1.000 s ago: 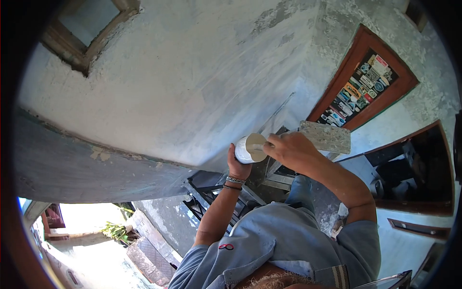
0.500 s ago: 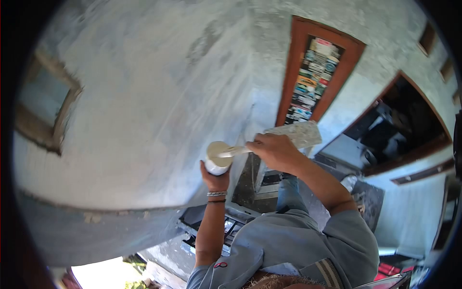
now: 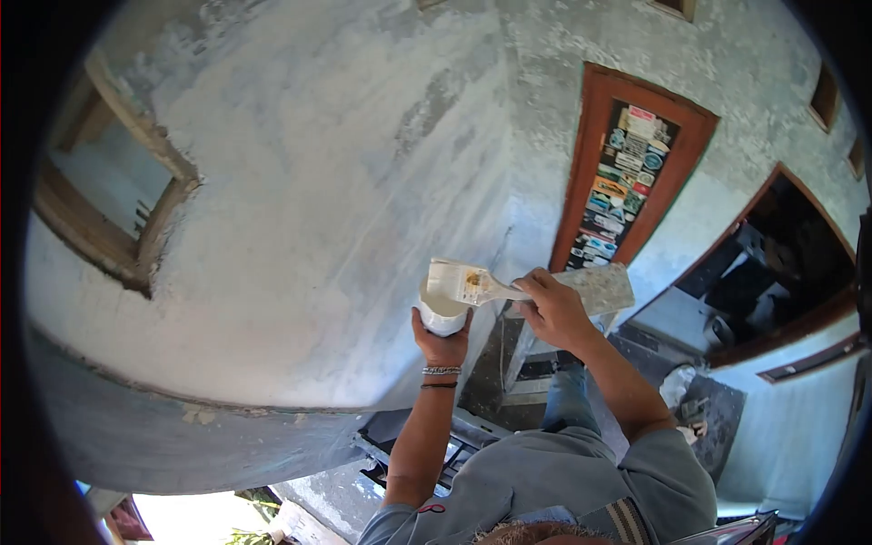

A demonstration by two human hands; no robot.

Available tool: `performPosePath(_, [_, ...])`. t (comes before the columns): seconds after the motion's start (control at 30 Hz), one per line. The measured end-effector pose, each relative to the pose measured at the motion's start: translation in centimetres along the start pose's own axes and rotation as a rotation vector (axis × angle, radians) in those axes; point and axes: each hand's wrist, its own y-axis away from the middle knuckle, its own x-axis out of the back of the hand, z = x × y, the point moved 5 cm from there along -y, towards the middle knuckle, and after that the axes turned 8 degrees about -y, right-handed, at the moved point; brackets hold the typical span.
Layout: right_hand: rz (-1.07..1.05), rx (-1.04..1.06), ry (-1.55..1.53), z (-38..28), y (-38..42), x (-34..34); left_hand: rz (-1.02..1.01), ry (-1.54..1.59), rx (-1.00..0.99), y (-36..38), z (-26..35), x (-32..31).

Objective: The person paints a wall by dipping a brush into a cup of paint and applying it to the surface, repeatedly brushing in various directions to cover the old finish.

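Observation:
A white cup (image 3: 443,318) sits in my left hand (image 3: 440,343), whose fingers wrap round its lower part. Its upper part is partly covered by the wide head of a paintbrush (image 3: 472,283), which lies flat over the opening. My right hand (image 3: 552,307) grips the brush by its handle end, to the right of the cup. White paint coats the bristles and spots the brush body. Both hands are in front of a pale, patchy wall (image 3: 318,218).
A brown-framed door (image 3: 581,173) with stickers stands beyond my right hand. Near that hand is a pale, stained board (image 3: 604,289). A wooden window frame (image 3: 168,204) is at left, a dark doorway (image 3: 763,263) at right. Below the wall is a black rack (image 3: 454,445).
The brush has come up out of the cup and now lies across its rim, its wide head showing. The view has shifted, so the wall, door and hands appear lower and further right.

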Motion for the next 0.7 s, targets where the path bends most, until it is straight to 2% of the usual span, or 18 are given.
performPosePath(0.17, [0.12, 0.115, -0.135, 1.0, -2.1, -1.3, 0.014, 0.011, -0.009, -1.7, 0.9, -1.9])
performPosePath(0.27, [0.119, 0.017, -0.131, 0.4, -2.8, -1.2, 0.013, 0.016, -0.021, -2.6, 1.6, -2.9])
performPosePath(0.37, [0.122, 0.047, -0.109, 0.8, -3.7, -1.7, -0.007, 0.019, -0.034, -3.3, 2.1, -3.5])
performPosePath(0.5, [0.18, 0.075, -0.016, 1.0, -6.7, -0.9, -0.039, 0.036, -0.034, -3.9, 2.1, -4.0])
performPosePath(0.7, [0.123, 0.049, 0.315, 3.5, -18.8, 0.1, -0.007, 0.029, -0.015, -2.1, 1.8, -1.9])
